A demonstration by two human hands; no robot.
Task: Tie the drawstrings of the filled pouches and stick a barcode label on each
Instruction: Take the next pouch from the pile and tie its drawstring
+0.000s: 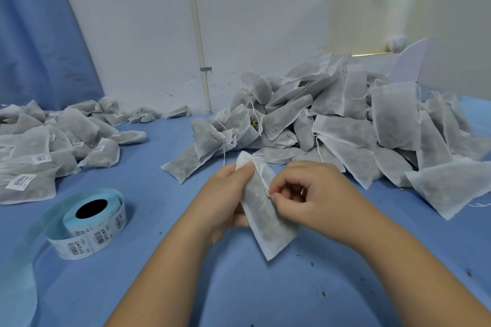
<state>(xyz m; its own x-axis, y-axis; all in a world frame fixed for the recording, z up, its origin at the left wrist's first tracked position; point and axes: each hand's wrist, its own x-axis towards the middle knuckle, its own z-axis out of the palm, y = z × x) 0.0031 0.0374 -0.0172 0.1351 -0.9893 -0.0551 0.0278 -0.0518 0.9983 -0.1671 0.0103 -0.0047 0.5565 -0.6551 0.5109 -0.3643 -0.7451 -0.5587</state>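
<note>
A white filled pouch (268, 223) is held above the blue table, its gathered top pointing away from me. My left hand (225, 199) grips it near the top, thumb pressed on the front. My right hand (305, 194) pinches the thin white drawstring (261, 175) between thumb and forefinger beside the pouch. A roll of barcode labels (93, 223) with a blue core lies on the table to the left, its backing strip trailing toward me.
A big heap of filled pouches without labels (345, 119) covers the table's back right. Pouches bearing barcode labels (39, 148) are piled at the left. White wall and a blue curtain (39, 34) stand behind. The blue tablecloth (252, 295) shows small crumbs.
</note>
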